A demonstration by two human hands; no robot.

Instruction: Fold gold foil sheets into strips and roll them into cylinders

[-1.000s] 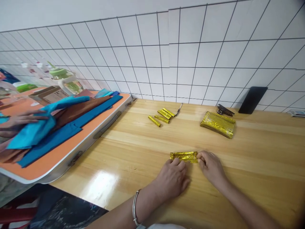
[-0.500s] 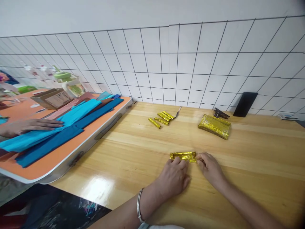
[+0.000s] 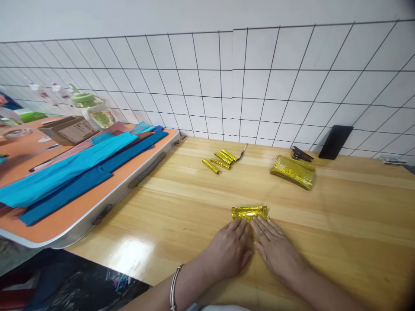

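Observation:
A folded gold foil sheet (image 3: pixel 249 212) lies on the wooden table in front of me. My left hand (image 3: pixel 231 247) rests flat with its fingertips on the foil's near left edge. Beside it, my right hand (image 3: pixel 276 247) lies with fingers stretched over the foil's near right edge. Neither hand grasps anything. Several narrow folded gold strips (image 3: pixel 223 159) lie farther back, one of them apart on the left. A stack of gold foil sheets (image 3: pixel 292 172) sits at the back right.
Behind the stack are a black clip (image 3: pixel 302 154) and a black phone (image 3: pixel 335 141) leaning on the tiled wall. Leftward, an orange table (image 3: pixel 76 206) bears blue cloth strips (image 3: pixel 74 166), a cardboard box (image 3: pixel 69 130) and a green-lidded jug (image 3: pixel 94 110). A pen (image 3: pixel 243 151) lies by the strips.
My right hand has moved left and spread its fingers flat over the foil's near edge. My left hand has shifted slightly left. Another person's hand has left the blue cloth.

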